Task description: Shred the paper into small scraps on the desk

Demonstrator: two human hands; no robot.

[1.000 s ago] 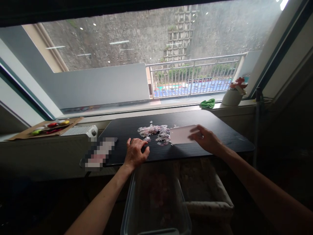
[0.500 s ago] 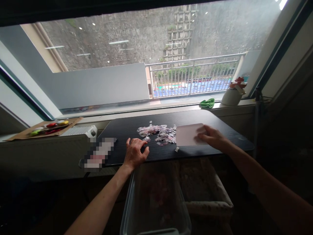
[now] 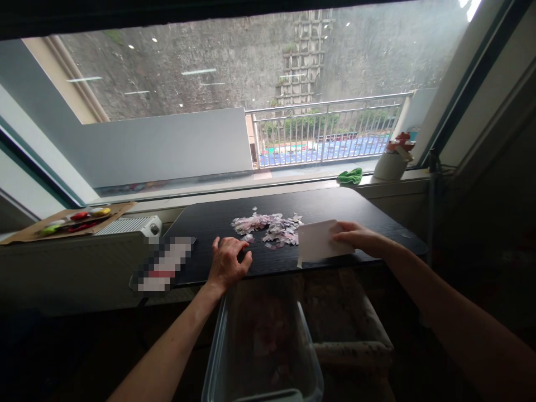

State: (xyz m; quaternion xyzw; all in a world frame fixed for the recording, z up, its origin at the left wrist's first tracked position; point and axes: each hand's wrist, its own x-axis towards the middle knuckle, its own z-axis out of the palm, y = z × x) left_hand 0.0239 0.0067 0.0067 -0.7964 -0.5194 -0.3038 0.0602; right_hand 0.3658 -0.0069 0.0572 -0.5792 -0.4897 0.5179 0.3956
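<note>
My right hand [image 3: 360, 238] grips the right side of a thin white rectangular card [image 3: 316, 241]. The card's left edge meets a loose pile of small paper scraps [image 3: 282, 231] on the black table [image 3: 364, 209]. One stray scrap [image 3: 300, 263] lies at the card's lower left corner, close to the table's front edge. My left hand [image 3: 228, 262] rests at that edge, left of the pile, with its thumb apart from loosely bent fingers and nothing in it. Below the edge, between my arms, stands a clear plastic bin [image 3: 212, 346] with some paper pieces dimly visible inside.
A blurred-out flat object [image 3: 167, 265] lies on the table's left end. Beyond are a radiator [image 3: 138, 226], cardboard [image 3: 119, 212] with colourful items, a green cloth [image 3: 350, 176] and a pale pot [image 3: 389, 166] on the sill. A fabric-covered stool [image 3: 355, 346] stands right of the bin.
My right hand has drawn the card toward the table's front edge and tilted it, its lower corner now at the stray scrap. My left hand stays in place; the whole view shifts slightly.
</note>
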